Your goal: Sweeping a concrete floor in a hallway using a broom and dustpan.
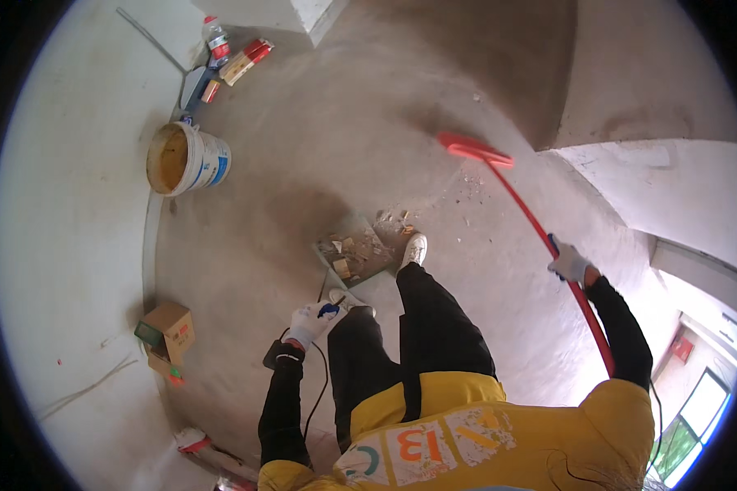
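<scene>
My right hand [570, 262], in a white and blue work glove, is wrapped around the red handle of a broom [522, 205]. The broom's red head [476, 149] is on the concrete floor, ahead and to the right, beside scattered crumbs of debris [471, 189]. In a matching glove, my left hand [312, 320] is closed on the thin handle of a dustpan. This dustpan [368, 279] lies flat before my feet, bearing wood scraps and rubble [350, 250]. More chips [396, 220] lie just past its far right edge, near my right shoe [414, 248].
Along the left wall stand a white plastic bucket [212, 161] and a cardboard box [175, 331]. A second, grey dustpan [194, 87], a plastic bottle [217, 44] and a red-and-tan packet [245, 61] are in the far left corner. A white wall [651, 178] juts out at right.
</scene>
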A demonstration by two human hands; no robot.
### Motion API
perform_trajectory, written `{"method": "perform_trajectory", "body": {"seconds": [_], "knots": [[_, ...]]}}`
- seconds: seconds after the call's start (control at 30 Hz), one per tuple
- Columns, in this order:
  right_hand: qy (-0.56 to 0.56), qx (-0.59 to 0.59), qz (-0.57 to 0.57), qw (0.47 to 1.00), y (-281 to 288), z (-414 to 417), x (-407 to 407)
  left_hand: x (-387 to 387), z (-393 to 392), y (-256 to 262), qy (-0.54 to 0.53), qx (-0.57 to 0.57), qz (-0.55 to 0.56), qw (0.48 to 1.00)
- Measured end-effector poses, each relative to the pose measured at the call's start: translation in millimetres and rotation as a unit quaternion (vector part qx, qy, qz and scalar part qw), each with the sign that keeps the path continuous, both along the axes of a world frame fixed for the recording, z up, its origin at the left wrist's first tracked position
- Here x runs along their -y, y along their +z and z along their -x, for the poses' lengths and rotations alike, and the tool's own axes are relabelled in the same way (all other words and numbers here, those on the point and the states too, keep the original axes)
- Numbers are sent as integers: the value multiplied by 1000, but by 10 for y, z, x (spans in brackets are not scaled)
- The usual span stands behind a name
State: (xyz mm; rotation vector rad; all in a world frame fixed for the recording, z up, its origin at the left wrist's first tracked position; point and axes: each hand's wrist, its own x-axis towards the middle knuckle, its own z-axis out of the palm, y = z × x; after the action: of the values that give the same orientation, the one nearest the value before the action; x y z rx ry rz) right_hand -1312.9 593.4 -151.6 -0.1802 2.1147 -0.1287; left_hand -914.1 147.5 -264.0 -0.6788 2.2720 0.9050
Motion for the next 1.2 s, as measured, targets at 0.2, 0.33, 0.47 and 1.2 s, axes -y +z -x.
{"method": "perform_trajectory", "body": {"seconds": [0.2, 0.33, 0.47, 1.2], "knots": [[-171, -61, 25, 983, -847, 1, -405, -3, 56, -34, -95, -2, 28, 995], [-218, -42, 77, 972, -1048, -710, -157, 62, 29, -250, -131, -37, 52, 989], [-219, -28, 126, 967, -1204, -1776, 233, 51, 298, -265, -162, -133, 40, 977], [-234, 99, 335, 907, 348, -4532, 1965, 784, 370, -294, -112, -175, -65, 976]]}}
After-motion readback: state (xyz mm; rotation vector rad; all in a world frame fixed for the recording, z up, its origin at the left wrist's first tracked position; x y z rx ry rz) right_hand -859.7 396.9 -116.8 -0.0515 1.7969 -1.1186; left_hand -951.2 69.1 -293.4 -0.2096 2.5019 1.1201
